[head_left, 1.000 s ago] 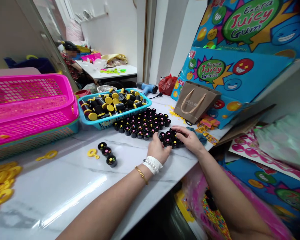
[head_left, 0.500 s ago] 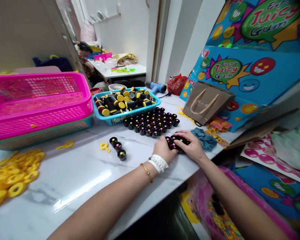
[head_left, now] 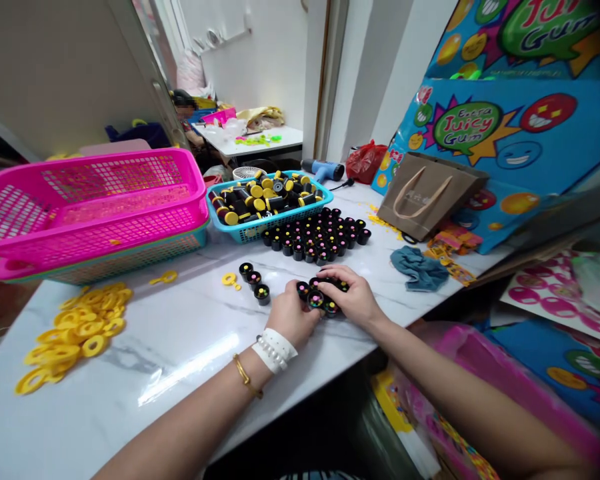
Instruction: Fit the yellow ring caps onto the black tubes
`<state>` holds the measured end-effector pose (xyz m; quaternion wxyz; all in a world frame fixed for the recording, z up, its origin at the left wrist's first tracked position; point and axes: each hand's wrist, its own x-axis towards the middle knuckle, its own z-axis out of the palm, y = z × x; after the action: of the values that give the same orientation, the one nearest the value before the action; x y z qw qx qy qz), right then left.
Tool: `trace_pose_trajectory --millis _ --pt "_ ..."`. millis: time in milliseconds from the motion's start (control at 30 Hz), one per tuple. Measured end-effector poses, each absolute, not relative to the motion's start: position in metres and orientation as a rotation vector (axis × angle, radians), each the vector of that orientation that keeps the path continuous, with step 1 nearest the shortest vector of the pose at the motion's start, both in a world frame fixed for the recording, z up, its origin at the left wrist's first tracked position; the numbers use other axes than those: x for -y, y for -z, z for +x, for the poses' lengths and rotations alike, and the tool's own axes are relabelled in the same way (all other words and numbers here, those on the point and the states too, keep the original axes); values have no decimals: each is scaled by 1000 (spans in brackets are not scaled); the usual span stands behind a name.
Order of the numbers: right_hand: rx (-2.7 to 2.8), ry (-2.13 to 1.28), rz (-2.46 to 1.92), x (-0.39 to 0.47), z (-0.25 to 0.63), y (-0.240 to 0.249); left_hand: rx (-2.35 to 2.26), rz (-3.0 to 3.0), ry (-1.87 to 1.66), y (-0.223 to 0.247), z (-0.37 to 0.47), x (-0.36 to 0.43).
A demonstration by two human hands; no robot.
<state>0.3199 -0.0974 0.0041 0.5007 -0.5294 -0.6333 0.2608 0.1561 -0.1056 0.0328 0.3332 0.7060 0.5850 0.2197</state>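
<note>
Between both hands stands a small cluster of black cups with pink and yellow pieces in them. My left hand curls against the cluster's left side. From the right, my right hand wraps round the cluster, its fingers over the far edge and its thumb across the cups. Behind them is a larger block of similar black cups. Three more cups stand to the left in a slanting row, beside a yellow ring piece.
A blue basket holds black and yellow cylinders. Pink baskets stand at left, behind a pile of yellow rings. A teal cloth, paper bag and blue cartons are at right; a person is beyond.
Both hands have moved left and nearer with the cup cluster, away from the teal cloth and closer to the three cups. The view has shifted a little.
</note>
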Motion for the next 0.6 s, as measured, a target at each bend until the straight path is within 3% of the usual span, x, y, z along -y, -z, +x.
trace_pose_trajectory --millis 600 --pt "1820 -776 -1309 134 358 -4 -1451 1785 -662 -27 132 136"
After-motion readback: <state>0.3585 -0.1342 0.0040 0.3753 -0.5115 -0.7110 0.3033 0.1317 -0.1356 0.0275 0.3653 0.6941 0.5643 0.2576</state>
